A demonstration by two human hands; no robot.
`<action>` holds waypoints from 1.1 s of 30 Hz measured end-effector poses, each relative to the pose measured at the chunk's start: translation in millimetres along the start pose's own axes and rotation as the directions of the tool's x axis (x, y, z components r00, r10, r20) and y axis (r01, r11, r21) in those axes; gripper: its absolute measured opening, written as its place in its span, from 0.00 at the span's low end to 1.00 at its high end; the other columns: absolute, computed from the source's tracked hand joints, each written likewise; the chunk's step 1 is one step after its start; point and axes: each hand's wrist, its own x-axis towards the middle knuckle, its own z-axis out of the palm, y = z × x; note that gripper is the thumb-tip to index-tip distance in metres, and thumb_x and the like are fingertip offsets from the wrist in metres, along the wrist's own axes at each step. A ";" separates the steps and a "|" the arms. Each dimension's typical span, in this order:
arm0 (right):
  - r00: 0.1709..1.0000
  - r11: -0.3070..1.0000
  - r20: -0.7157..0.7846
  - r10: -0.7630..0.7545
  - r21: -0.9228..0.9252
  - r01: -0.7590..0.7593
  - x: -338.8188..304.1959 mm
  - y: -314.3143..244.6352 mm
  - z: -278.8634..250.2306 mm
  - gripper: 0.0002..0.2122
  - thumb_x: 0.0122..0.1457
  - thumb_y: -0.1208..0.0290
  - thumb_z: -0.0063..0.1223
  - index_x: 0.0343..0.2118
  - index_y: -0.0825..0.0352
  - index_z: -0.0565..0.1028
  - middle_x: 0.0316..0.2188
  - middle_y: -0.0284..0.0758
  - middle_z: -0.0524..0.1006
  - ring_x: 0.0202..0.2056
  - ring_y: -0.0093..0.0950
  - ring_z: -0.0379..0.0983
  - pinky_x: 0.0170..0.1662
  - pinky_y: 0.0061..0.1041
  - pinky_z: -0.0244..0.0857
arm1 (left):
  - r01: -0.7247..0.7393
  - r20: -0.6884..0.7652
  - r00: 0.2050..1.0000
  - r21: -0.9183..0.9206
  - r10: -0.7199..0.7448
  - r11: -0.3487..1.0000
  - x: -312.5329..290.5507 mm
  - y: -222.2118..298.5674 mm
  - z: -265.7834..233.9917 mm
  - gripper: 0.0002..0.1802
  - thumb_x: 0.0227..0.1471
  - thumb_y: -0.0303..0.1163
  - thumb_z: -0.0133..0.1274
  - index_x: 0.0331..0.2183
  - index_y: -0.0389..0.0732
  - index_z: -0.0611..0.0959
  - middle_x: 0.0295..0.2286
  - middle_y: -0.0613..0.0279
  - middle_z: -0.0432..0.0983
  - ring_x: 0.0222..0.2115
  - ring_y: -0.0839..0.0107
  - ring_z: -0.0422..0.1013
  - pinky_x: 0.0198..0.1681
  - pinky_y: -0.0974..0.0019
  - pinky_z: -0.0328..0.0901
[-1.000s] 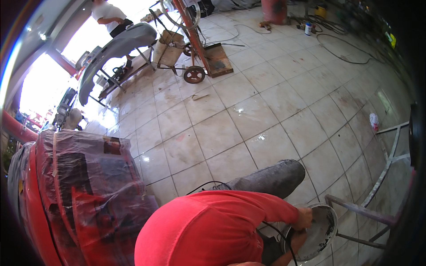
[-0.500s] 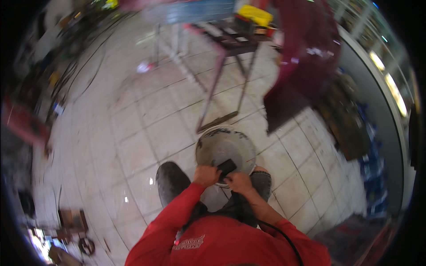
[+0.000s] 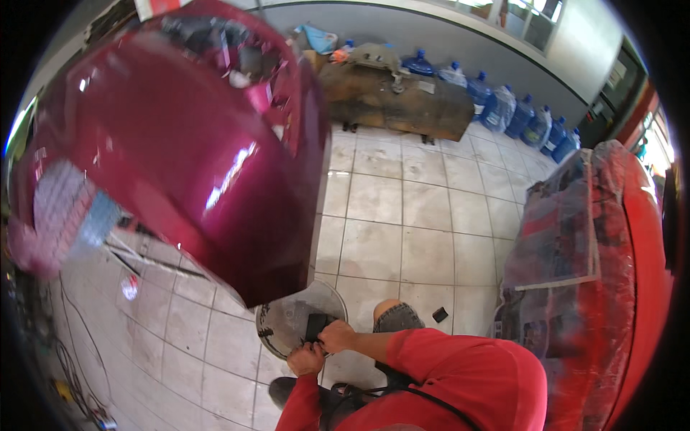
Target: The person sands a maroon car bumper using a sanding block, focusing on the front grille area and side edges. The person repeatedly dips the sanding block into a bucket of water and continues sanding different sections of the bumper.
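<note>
Between my legs a round, pale bucket [image 3: 291, 310] with dark smears along its rim stands on the floor. Over its near side, my two hands are close together at a small black block or pad [image 3: 316, 326]. My right hand [image 3: 336, 336] is closed around the block's right edge. Just below and to the left, my left hand [image 3: 307, 358] has its fingers bent in at the block's lower end. The fingers partly cover the block, so its exact kind cannot be made out.
A large glossy maroon car body panel [image 3: 172, 144] overhangs the bucket from the left. A red, plastic-wrapped bulky thing [image 3: 560, 287] stands at right. A brown tank-like box [image 3: 399, 100] and several blue water jugs [image 3: 497, 109] line the far wall. A small black piece [image 3: 440, 314] lies on the tiles.
My view has swung to the right, bringing the wrapped red thing and the jugs into full sight. Both hands stay together with the black block over the bucket.
</note>
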 end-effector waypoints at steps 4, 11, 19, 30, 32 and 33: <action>0.996 0.966 0.082 0.016 0.255 -0.036 4.9 -2.8 -24.0 0.17 0.60 0.54 0.56 0.35 0.65 0.85 0.38 0.46 0.85 0.43 0.46 0.83 0.47 0.45 0.76 | 0.111 0.339 0.935 0.011 -0.108 0.994 12.5 -12.7 -10.3 0.22 0.51 0.48 0.60 0.39 0.40 0.89 0.37 0.41 0.86 0.40 0.44 0.83 0.43 0.44 0.76; 0.970 0.883 -0.083 0.229 0.438 -0.171 -141.4 54.4 -141.4 0.19 0.59 0.51 0.62 0.43 0.64 0.84 0.40 0.43 0.85 0.41 0.43 0.83 0.48 0.40 0.75 | -0.039 0.583 0.798 -0.205 0.154 0.978 26.5 99.1 -85.7 0.30 0.51 0.51 0.65 0.51 0.42 0.87 0.45 0.45 0.85 0.47 0.46 0.81 0.52 0.48 0.74; 0.820 0.263 0.026 0.572 0.941 -0.213 -375.9 56.4 -343.9 0.22 0.64 0.55 0.63 0.55 0.65 0.79 0.36 0.32 0.84 0.27 0.24 0.80 0.32 0.31 0.74 | -0.178 0.639 0.643 -0.411 0.422 0.894 20.9 262.9 -243.1 0.40 0.54 0.55 0.62 0.62 0.44 0.76 0.36 0.43 0.86 0.39 0.48 0.83 0.45 0.50 0.75; 0.776 0.272 -0.175 0.606 0.962 0.004 -384.5 104.6 -492.1 0.31 0.60 0.57 0.70 0.61 0.68 0.74 0.42 0.34 0.83 0.32 0.25 0.79 0.38 0.26 0.73 | 0.245 0.440 0.865 -0.788 0.240 0.564 168.9 393.9 -361.4 0.33 0.68 0.48 0.53 0.67 0.46 0.67 0.54 0.48 0.74 0.46 0.58 0.78 0.29 0.62 0.79; 0.783 0.337 -0.199 0.590 0.941 -0.015 -351.8 124.4 -499.6 0.35 0.59 0.54 0.72 0.63 0.69 0.72 0.43 0.36 0.83 0.32 0.27 0.79 0.39 0.29 0.75 | 0.324 0.534 0.768 -0.801 0.355 0.503 193.1 429.8 -364.2 0.35 0.68 0.51 0.52 0.70 0.51 0.65 0.54 0.56 0.73 0.46 0.66 0.77 0.30 0.62 0.79; 0.787 0.382 -0.219 0.576 0.924 -0.022 -338.9 141.7 -509.0 0.37 0.58 0.53 0.73 0.64 0.69 0.71 0.44 0.37 0.83 0.32 0.28 0.80 0.40 0.30 0.76 | 0.342 0.561 0.727 -0.796 0.396 0.499 204.0 442.6 -355.1 0.35 0.69 0.51 0.51 0.71 0.52 0.64 0.54 0.57 0.73 0.46 0.67 0.76 0.30 0.63 0.79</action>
